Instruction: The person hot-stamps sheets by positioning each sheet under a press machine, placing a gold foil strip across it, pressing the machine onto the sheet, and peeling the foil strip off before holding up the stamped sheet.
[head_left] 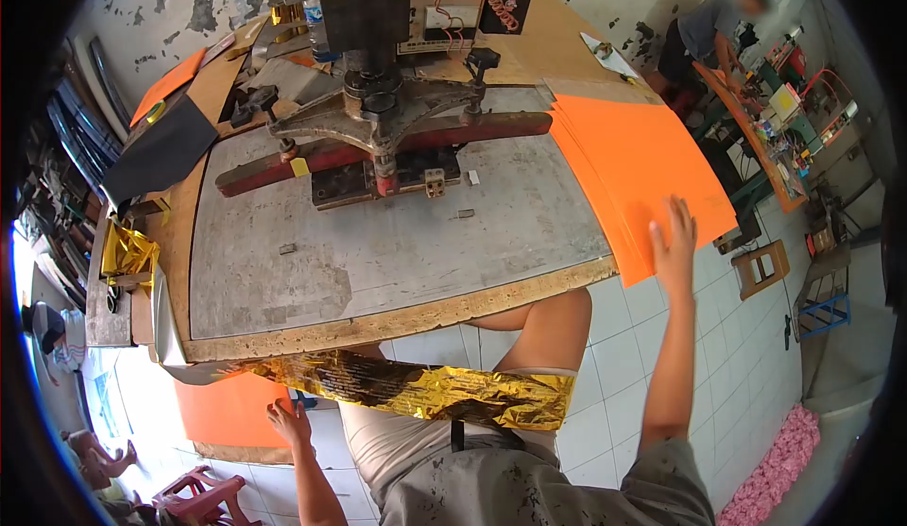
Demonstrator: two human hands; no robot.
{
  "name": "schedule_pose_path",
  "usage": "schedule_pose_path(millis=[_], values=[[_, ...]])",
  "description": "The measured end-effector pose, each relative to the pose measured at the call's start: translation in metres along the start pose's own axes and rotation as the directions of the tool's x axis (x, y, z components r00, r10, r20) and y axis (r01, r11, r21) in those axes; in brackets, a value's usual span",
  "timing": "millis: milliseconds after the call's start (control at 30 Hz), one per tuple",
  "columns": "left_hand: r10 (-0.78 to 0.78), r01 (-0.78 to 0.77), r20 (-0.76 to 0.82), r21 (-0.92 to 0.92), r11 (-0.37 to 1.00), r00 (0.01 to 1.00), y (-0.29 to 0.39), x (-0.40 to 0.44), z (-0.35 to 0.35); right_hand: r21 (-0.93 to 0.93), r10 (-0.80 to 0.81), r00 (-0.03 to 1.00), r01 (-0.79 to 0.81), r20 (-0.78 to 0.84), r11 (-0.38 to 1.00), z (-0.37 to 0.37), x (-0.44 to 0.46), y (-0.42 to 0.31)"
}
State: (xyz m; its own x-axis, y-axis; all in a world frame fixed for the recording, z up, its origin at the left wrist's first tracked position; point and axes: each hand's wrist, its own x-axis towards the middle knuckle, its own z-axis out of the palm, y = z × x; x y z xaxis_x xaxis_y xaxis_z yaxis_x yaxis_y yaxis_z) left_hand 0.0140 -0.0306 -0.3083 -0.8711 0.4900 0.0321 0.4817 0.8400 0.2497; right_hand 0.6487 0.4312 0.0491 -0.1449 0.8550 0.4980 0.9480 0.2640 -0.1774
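My right hand point(673, 247) lies with fingers spread on the near right edge of a stack of orange sheets point(633, 172), which overhangs the right side of the press table. Down at the left, my left hand point(290, 422) is beside the right edge of another orange sheet point(231, 411), fingers apart and slightly bent; whether it touches that sheet I cannot tell. Across my lap hangs a strip of crinkled gold foil point(425, 389). In front of me stands a press with a metal head point(378, 120) above a grey metal bed point(397, 262).
A wooden edge point(416, 311) borders the bed. To the left are a black sheet point(161, 153) and bunched gold foil point(128, 247). A pink stool point(203, 496) stands lower left. Another person point(704, 35) works at a bench at back right. A pink bundle point(775, 465) lies on the floor.
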Motion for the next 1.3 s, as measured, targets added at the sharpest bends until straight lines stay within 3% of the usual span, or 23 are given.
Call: schedule_pose_path(millis=[67,133,167,233,300,400,500,600,700,800,900,933,1033,1100,1167,1233,1267,1300], values=[[-0.023,0.023,0.016,0.0,1.0,1.0,-0.003,0.006,0.001,0.178,-0.105,0.985,0.129,-0.14,0.976,0.0,-0.04,-0.05],[-0.002,0.002,0.01,-0.03,1.0,1.0,-0.008,0.01,-0.003,0.228,-0.189,0.956,0.241,-0.226,0.943,0.011,-0.095,-0.094],[0.032,-0.032,-0.005,-0.061,0.998,0.999,-0.009,0.011,-0.007,0.301,-0.284,0.935,0.339,-0.211,0.892,0.019,-0.121,-0.11],[0.101,-0.104,-0.034,-0.102,0.989,0.994,-0.017,0.015,-0.009,0.439,-0.353,0.921,0.389,-0.164,0.81,0.02,-0.155,-0.157],[0.168,-0.175,-0.066,-0.123,0.977,0.984,-0.034,0.021,-0.002,0.499,-0.37,0.929,0.33,-0.02,0.801,0.031,-0.179,-0.179],[0.089,-0.089,0.013,-0.033,0.996,0.996,-0.044,0.028,-0.016,0.581,-0.261,0.964,0.18,0.058,0.794,0.038,-0.187,-0.199],[-0.15,0.193,0.183,-0.248,0.949,0.972,-0.049,0.041,-0.034,0.595,-0.323,0.944,0.224,0.063,0.772,0.037,-0.178,-0.204],[-0.168,0.317,0.278,-0.679,0.662,0.946,-0.1,0.053,-0.009,0.639,-0.363,0.932,0.268,0.018,0.721,0.036,-0.165,-0.209],[-0.237,0.385,0.37,-0.923,0.018,0.898,-0.123,0.039,-0.029,0.679,-0.392,0.919,0.317,-0.048,0.662,0.031,-0.158,-0.221],[-0.559,0.203,0.14,-0.978,0.052,0.817,-0.113,0.02,-0.088,0.76,-0.494,0.868,0.357,-0.055,0.542,0.022,-0.157,-0.254],[-0.416,-0.004,-0.199,-0.905,0.425,0.887,-0.127,0.011,-0.12,0.911,-0.673,0.739,0.297,-0.03,0.286,0.025,-0.163,-0.308],[-0.399,-0.127,-0.289,-0.914,0.386,0.87,-0.088,0.005,-0.143,0.95,-0.746,0.665,0.244,-0.017,0.196,0.03,-0.17,-0.331],[-0.317,-0.068,-0.379,-0.727,0.683,0.869,0.001,-0.03,-0.203,0.98,-0.868,0.496,0.184,-0.031,0.071,0.027,-0.186,-0.408],[-0.307,-0.211,-0.528,-0.708,0.674,0.792,0.095,-0.06,-0.235,0.987,-0.882,0.468,0.157,-0.059,0.017,0.023,-0.203,-0.452],[-0.227,-0.334,-0.474,-0.822,0.462,0.851,0.13,-0.093,-0.224,0.989,-0.878,0.47,0.142,-0.09,-0.025,0.007,-0.215,-0.484],[-0.053,-0.418,-0.51,-0.757,0.502,0.859,0.145,-0.113,-0.224,0.995,-0.952,0.291,-0.065,0.091,0.076,-0.017,-0.218,-0.499],[0.034,-0.462,-0.521,-0.725,0.511,0.853,0.152,-0.122,-0.224,0.994,-0.918,0.385,0.011,0.095,0.107,-0.019,-0.226,-0.506],[0.12,-0.504,-0.524,-0.693,0.516,0.843,0.159,-0.131,-0.225,0.984,-0.951,0.259,0.004,0.168,0.176,-0.022,-0.215,-0.507]])
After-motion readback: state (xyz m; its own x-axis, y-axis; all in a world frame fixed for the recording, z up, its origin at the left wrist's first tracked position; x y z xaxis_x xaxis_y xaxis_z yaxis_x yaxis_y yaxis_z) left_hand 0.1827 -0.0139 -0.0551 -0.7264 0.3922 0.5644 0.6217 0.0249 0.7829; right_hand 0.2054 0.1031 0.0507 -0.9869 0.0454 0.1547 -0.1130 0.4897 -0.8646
